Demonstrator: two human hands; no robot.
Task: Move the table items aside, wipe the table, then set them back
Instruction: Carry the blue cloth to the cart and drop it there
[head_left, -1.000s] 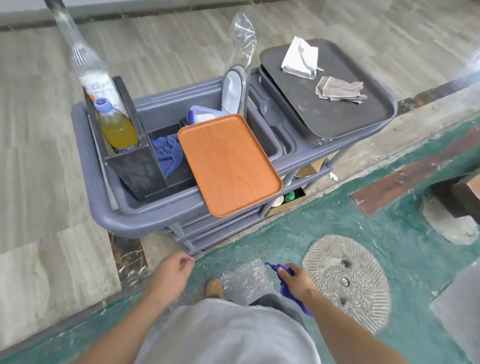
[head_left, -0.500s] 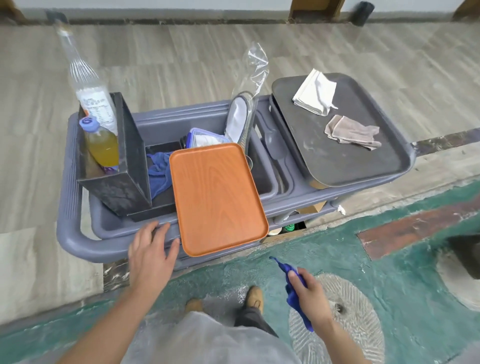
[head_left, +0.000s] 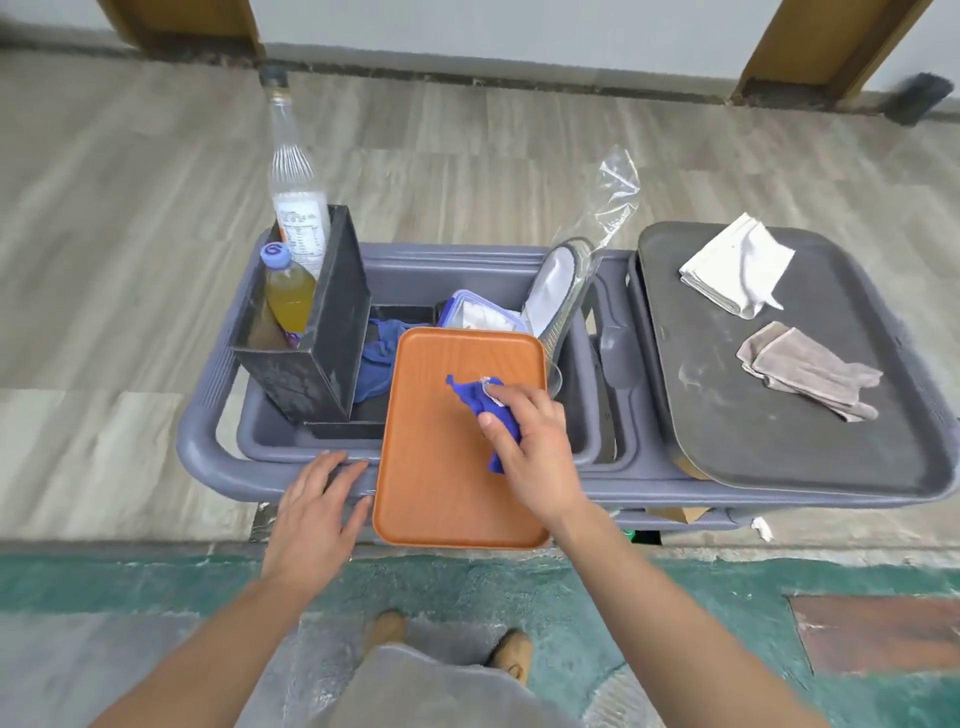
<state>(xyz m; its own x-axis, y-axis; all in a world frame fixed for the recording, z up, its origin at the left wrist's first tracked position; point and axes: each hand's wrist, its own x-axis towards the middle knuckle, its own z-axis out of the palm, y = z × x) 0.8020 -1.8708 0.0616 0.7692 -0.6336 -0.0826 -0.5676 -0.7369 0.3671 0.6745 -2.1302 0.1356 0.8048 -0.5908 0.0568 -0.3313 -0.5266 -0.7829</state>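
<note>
An orange tray (head_left: 441, 483) lies across the front rim of a grey cart (head_left: 208, 441). My right hand (head_left: 530, 447) is over the middle of the tray, shut on a crumpled blue cloth (head_left: 480, 400) that touches the tray's surface. My left hand (head_left: 317, 509) rests flat with fingers spread on the cart's front rail, just left of the tray's edge, holding nothing.
In the cart's tub stand a black box (head_left: 311, 343) holding a clear bottle (head_left: 293, 171) and a yellow-liquid bottle (head_left: 288, 291), another blue rag (head_left: 379, 353) and a lidded container (head_left: 483, 317). A dark grey tray (head_left: 779, 426) at right carries a white cloth (head_left: 737, 265) and a beige cloth (head_left: 810, 369).
My right hand rose from near my leg and brought the blue cloth onto the orange tray. My left hand settled on the cart rail beside the tray. The view came closer to the cart.
</note>
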